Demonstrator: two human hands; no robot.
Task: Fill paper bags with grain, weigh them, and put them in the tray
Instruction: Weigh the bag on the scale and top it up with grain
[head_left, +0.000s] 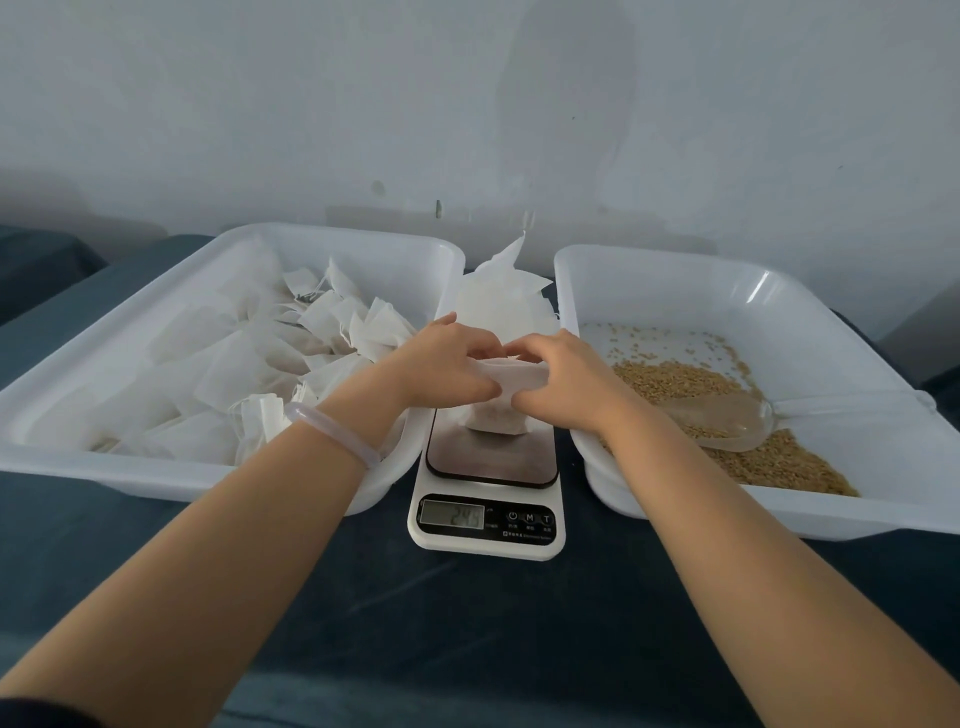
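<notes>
A small white paper bag (497, 420) stands on the dark platform of a white kitchen scale (488, 540). My left hand (441, 371) and my right hand (563, 379) both pinch the bag's top edge from either side. The scale's display shows a blurred reading. To the left, a white tray (130, 473) holds several filled white bags (332, 332). On the right, a second white tray (675, 270) holds loose grain (675, 379) and a clear plastic scoop (727, 418) lying on it.
A stack of empty paper bags (501, 296) lies behind the scale, between the two trays. Everything rests on a dark blue cloth surface (467, 623). A pale wall stands close behind the trays.
</notes>
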